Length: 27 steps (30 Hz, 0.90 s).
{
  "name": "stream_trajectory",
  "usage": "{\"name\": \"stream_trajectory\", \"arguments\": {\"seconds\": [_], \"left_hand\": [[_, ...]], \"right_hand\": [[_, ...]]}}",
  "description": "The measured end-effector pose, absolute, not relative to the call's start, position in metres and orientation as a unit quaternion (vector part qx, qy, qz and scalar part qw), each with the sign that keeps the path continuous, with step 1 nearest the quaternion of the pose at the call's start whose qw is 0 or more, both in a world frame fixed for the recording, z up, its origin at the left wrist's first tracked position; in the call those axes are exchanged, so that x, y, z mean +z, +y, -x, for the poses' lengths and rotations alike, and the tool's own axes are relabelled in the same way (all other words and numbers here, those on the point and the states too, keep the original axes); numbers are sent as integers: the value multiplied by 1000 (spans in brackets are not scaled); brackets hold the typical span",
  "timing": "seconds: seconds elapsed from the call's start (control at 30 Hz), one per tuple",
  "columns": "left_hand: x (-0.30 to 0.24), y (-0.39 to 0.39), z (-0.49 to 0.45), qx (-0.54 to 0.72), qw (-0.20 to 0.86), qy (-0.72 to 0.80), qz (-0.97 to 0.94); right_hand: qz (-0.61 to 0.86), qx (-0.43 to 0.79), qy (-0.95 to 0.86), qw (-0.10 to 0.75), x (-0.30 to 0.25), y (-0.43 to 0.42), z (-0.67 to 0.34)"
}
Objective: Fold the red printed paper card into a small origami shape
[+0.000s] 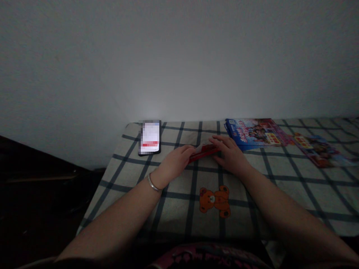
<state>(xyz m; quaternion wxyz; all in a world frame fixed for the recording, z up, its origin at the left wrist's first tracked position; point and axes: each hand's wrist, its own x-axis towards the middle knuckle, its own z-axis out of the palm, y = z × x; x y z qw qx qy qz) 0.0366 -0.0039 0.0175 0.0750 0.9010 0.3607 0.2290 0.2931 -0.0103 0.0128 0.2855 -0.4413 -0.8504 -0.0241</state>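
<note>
Over the middle of the checked tablecloth, a thin red folded paper piece (204, 153) with a whitish part showing is held between my two hands. My left hand (175, 163), with a silver bangle at the wrist, is closed on its left end, thumb on top. Fingers of my right hand (231, 155) grip the right end from above and cover part of it. Whether it is an envelope or a card, I cannot tell in the dim light.
A phone (150, 137) with a lit, partly blurred screen lies at the back left. Colourful printed booklets or packs (256, 131) lie right of my hands, with another printed sheet (322, 149) farther right. The tablecloth (174, 205) bears a bear picture (214, 201). A wall (179, 67) rises behind.
</note>
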Motion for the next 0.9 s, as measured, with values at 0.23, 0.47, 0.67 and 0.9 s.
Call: {"name": "stream_trajectory", "arguments": {"seconds": [0.23,0.47,0.67,0.9], "left_hand": [[11,2,-36,255,80,369,-890],[17,1,-34,208,14,396,-894],[18,0,-34,213,9,401,-891],[16,3,-33,257,65,438,-859]], "right_hand": [[441,-34,-850,287,13,-11,-293],[425,-25,-868,255,10,-8,-294],[419,-16,-872,251,13,-9,-293],[414,-4,-874,252,13,-8,-295]]}}
